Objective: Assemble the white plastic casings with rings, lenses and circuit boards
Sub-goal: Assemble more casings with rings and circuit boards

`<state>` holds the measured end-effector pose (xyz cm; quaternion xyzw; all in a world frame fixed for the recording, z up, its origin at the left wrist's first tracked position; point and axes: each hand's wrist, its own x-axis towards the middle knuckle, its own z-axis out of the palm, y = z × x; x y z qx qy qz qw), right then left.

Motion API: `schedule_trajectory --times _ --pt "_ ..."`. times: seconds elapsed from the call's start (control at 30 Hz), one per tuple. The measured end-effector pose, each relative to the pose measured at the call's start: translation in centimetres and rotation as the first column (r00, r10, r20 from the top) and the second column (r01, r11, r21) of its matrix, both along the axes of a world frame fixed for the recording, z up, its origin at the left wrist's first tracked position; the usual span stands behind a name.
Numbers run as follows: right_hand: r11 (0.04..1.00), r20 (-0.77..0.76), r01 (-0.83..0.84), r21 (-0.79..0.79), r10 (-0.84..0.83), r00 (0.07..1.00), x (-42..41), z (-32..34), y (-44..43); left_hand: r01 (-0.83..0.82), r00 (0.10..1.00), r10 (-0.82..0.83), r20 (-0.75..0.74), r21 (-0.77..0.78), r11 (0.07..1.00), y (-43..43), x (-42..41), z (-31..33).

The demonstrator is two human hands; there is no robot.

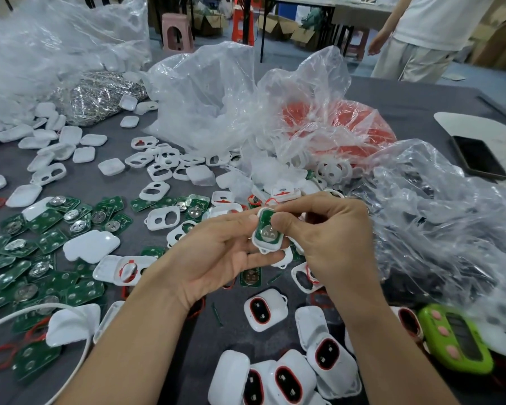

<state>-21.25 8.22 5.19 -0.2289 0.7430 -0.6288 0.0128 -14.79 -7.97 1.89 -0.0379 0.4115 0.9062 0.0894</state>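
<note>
As boards (51, 239) crowd nearby, left hand (216, 254) and right hand (329, 238) pinch casing (267, 246) edges.

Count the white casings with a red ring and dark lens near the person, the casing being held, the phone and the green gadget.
White casings with red ring and dark lens: 5, one partly hidden
Casing with circuit board, held by left hand and right hand: 1
Phone: 1
Green gadget: 1
Total: 8
</note>
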Motion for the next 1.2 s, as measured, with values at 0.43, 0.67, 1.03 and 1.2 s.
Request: schedule_trajectory --times 0.43,0.67,1.03,1.2 --pt "0.979 -0.201 0.103 0.173 -0.068 0.977 0.4 0.1 0.0 0.001 1.0 0.0 -0.008 0.015 1.0 0.0 -0.2 -0.2" --pt "0.936 -0.345 0.111 0.334 0.012 0.939 0.9 0.5 0.0 -0.052 0.999 0.052 0.009 0.004 0.999 -0.1 -0.1 -0.1" --pt "0.952 -0.41 0.121 0.282 0.006 0.912 0.9 0.4 0.3 -0.08 0.996 0.081 0.041 -0.013 0.997 0.1 0.0 0.1" --pt "0.951 -0.434 0.155 0.267 -0.025 0.9 0.7 0.3 0.4 -0.089 0.995 0.087 0.051 0.027 0.996 0.1 -0.1 0.2"
